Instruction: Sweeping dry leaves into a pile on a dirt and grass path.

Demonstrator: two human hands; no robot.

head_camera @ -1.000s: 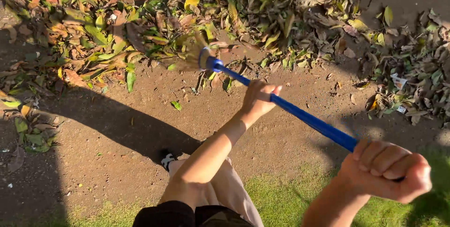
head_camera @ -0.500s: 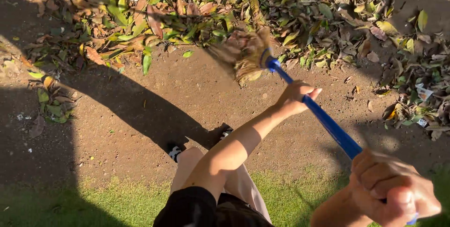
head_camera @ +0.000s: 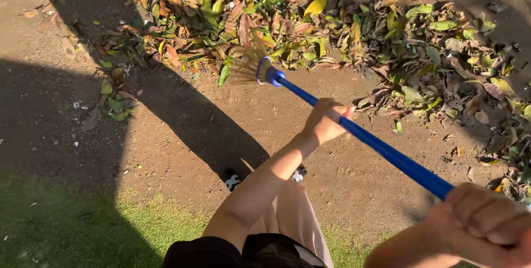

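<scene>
Nearest the camera, the right hand (head_camera: pixel 487 229) is fisted on the top end of the blue broom handle (head_camera: pixel 381 149), fingers clamped round it, seemingly as the pivot; farther down, the left hand (head_camera: pixel 323 121) wraps the shaft, fingers closed on it, guiding; beyond, the straw broom head (head_camera: pixel 246 68) meets the edge of the fallen leaves (head_camera: pixel 354 30) on the bare dirt ground (head_camera: pixel 182 129); no packages, labels or signs show.

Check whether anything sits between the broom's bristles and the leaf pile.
Nothing visible does. The bristles of the blue broom, held by the left hand and right hand, already reach the leaf pile edge.
</scene>
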